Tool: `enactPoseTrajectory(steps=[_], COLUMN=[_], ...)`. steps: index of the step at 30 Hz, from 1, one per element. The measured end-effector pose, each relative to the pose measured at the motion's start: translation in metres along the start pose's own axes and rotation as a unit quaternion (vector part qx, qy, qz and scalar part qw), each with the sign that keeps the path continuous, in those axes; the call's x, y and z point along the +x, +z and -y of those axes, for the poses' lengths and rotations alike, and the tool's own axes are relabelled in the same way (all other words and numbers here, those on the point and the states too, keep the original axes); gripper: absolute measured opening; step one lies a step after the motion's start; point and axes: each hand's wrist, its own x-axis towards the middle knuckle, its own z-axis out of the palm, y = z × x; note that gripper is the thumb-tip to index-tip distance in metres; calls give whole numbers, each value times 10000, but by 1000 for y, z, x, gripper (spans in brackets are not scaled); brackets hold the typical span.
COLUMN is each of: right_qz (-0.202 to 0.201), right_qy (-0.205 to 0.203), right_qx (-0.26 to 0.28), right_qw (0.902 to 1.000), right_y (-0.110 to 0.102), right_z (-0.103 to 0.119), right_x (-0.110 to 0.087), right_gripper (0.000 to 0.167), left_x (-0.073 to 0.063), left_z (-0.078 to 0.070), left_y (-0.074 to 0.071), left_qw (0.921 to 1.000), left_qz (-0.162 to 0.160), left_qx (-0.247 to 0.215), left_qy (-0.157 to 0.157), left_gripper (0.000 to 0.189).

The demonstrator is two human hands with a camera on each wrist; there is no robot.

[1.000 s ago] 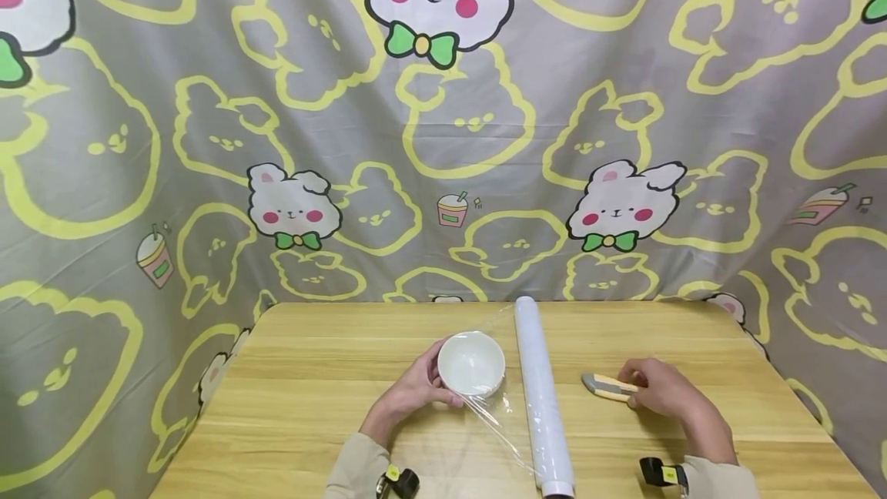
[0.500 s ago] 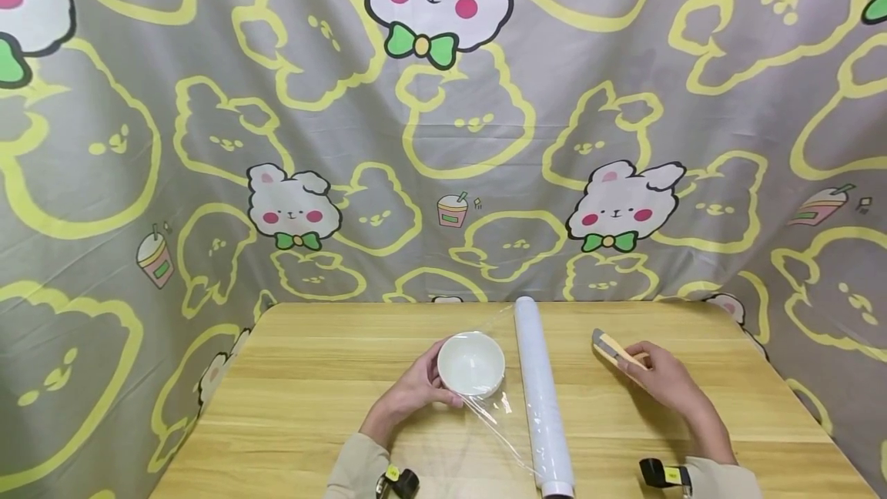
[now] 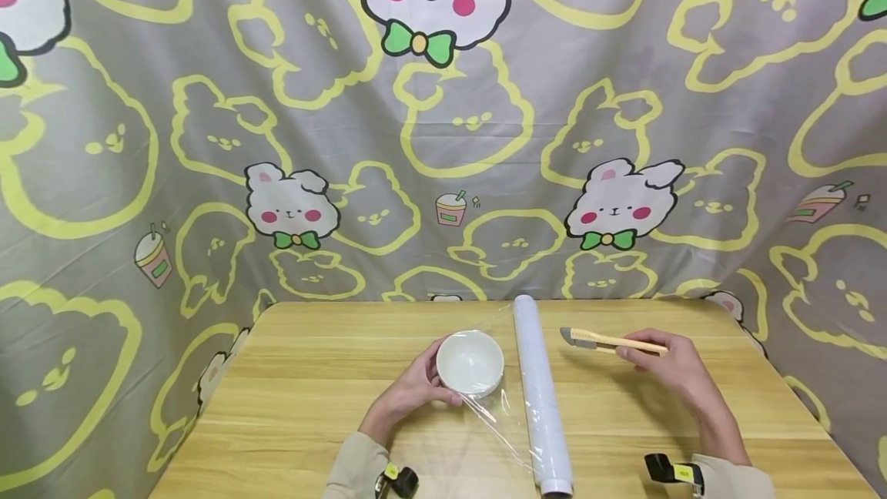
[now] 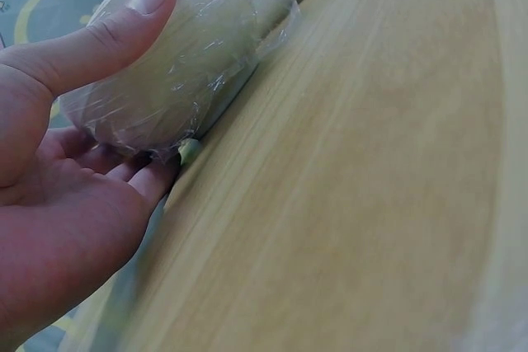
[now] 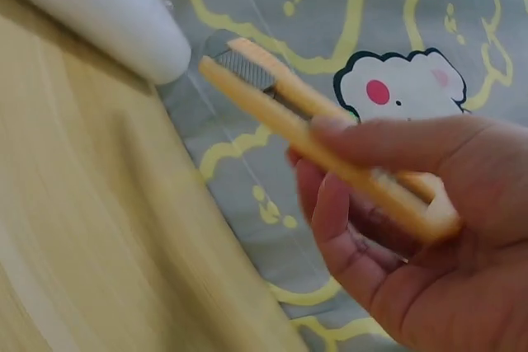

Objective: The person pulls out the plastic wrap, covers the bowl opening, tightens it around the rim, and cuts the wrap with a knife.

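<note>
My left hand grips the left side of a white bowl, its fingers underneath and its thumb along the near side in the left wrist view. Clear cling film covers the bowl, wrinkled around its side. From the bowl the film stretches right to a long cling film roll lying on the table. To the right of the roll, my right hand holds a pale orange and grey utility knife above the table, pinched between thumb and fingers. Its grey end points left toward the roll.
A wooden table carries these things. Its far edge meets a grey curtain printed with rabbits and yellow outlines, which also hangs at both sides. The roll stands between the two hands.
My right hand has lifted the utility knife off the table and turned it so its grey end points left. The left hand and the bowl stay in place.
</note>
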Motion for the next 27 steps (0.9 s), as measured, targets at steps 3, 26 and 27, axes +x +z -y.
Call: enactPoseTrajectory(steps=[3, 26, 27], right_qz=[-15, 1243, 1161], right_qy=[153, 106, 177], right_qx=[864, 4554, 4478], right_qw=[9961, 8815, 8864], right_y=[-2, 13, 15], right_z=[0, -11, -10], right_x=[1, 7, 8], right_gripper=[34, 21, 22], left_x=[0, 0, 0], left_z=[0, -2, -2], left_y=[0, 1, 1], left_qw=[10000, 10000, 10000], left_qz=[1, -30, -27], left_qx=[6, 25, 28], left_qy=[2, -56, -56], left_gripper=[110, 111, 111])
